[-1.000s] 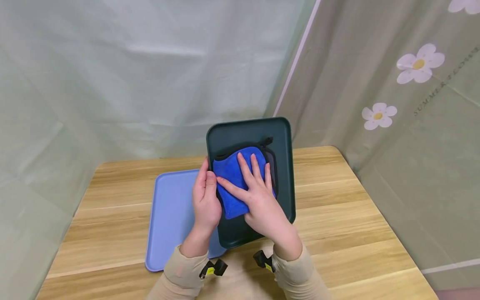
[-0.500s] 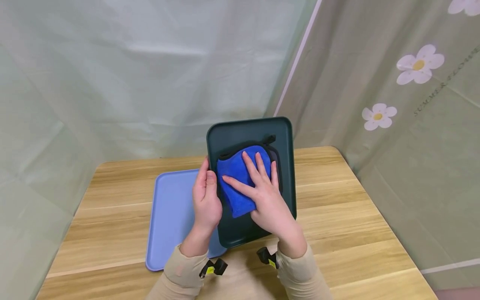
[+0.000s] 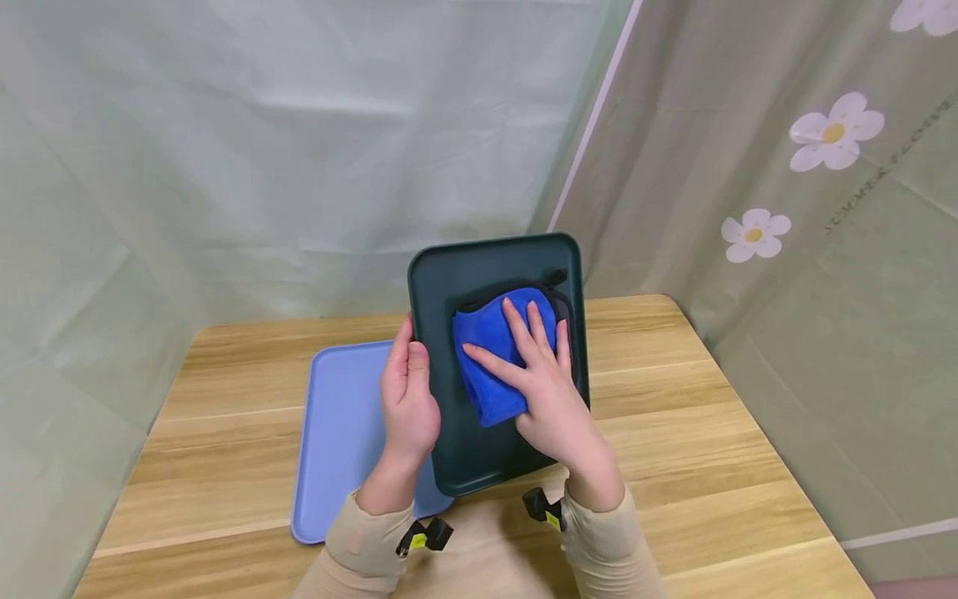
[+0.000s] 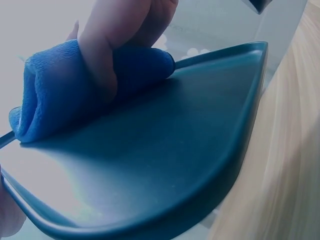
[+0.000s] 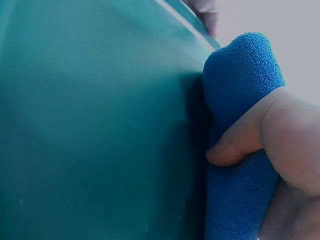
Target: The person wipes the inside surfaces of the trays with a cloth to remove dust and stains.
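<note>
A dark green rectangular tray [image 3: 479, 453] is held up, tilted, in the middle of the head view. My left hand [image 3: 407, 399] grips its left rim, thumb on the near side and fingers behind. My right hand [image 3: 546, 391] presses a folded blue cloth [image 3: 486, 333] with dark edging against the tray's face, its fingers straight and spread. In the right wrist view the thumb [image 5: 240, 142] lies over the side of the thick blue fold. A black tab [image 3: 555, 278] sticks out at the cloth's top right. Part of the cloth is hidden under the hand.
A light blue tray [image 3: 337, 433] lies on the wooden table [image 3: 711, 466], partly under the left forearm and the green tray. Pale curtains [image 3: 359, 150] hang behind and at both sides. Black cameras [image 3: 425, 537] sit on both wrists.
My right hand and the cloth have slid to the right across the green tray, baring its left part. The left hand keeps its grip on the rim, with the tray nearly still.
</note>
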A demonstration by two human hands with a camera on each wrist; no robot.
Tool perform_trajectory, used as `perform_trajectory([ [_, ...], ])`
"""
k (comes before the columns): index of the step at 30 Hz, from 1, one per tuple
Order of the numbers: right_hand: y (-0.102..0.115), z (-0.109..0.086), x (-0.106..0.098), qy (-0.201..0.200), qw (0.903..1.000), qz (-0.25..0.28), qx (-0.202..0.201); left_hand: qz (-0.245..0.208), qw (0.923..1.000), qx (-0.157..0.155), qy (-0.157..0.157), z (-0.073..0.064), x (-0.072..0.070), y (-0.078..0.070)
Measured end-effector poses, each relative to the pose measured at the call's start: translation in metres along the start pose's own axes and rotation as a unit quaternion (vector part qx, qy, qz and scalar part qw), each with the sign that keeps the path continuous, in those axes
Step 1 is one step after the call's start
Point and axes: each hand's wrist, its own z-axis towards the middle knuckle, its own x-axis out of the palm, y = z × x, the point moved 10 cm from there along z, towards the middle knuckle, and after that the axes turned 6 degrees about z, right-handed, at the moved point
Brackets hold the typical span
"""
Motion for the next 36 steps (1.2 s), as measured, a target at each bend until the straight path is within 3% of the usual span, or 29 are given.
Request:
perform_trajectory([
  [16,-0.013,-0.002,-0.008,-0.014,0.9997,0.018,0.011,-0.001,0.9999,-0.004,-0.012,0.001,-0.002,0.002],
  [36,0.000,0.001,0.003,0.012,0.9998,0.001,0.014,-0.011,0.9995,-0.012,-0.026,0.003,-0.006,0.002],
])
